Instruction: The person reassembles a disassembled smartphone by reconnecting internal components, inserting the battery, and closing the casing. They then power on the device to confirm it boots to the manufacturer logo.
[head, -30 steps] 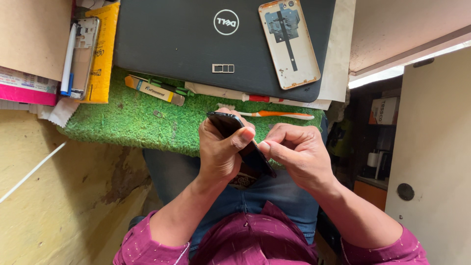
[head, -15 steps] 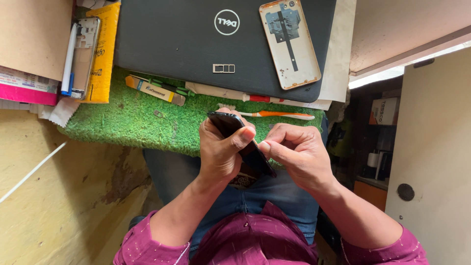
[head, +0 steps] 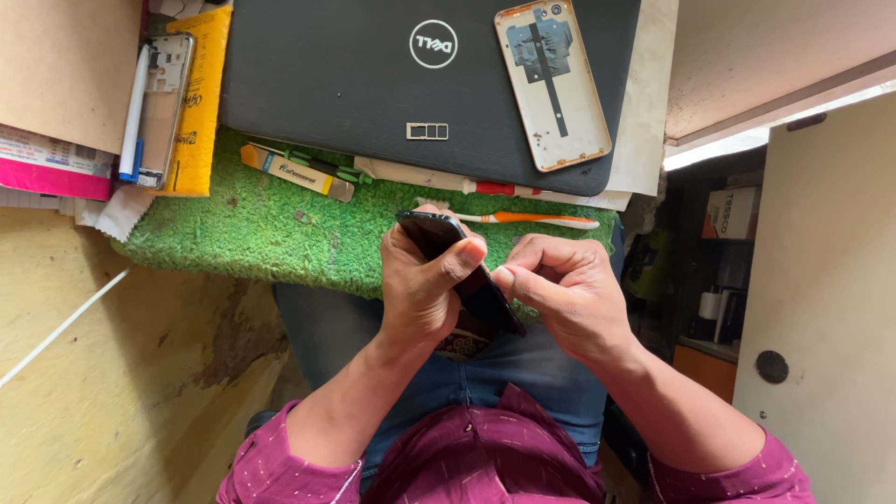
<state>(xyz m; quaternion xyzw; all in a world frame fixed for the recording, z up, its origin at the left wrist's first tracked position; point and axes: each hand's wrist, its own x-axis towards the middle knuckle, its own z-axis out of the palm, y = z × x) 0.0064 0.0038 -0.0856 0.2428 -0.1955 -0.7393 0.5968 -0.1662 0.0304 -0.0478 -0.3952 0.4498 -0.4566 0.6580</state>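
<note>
At the centre of the frame the left hand [head: 422, 294] wraps a dark phone [head: 457, 271] in a firm grip, thumb laid across its face, tilting it on edge, apparently so the side faces the other hand. The right hand [head: 565, 299] pinches its fingertips at that edge; whether it grips a small tool cannot be told. The phone looks black, glossy and slim. Above lie a green mat [head: 271, 233], an orange toothbrush [head: 527, 219], and a closed laptop [head: 373, 75] carrying a detached phone back cover [head: 553, 84].
</note>
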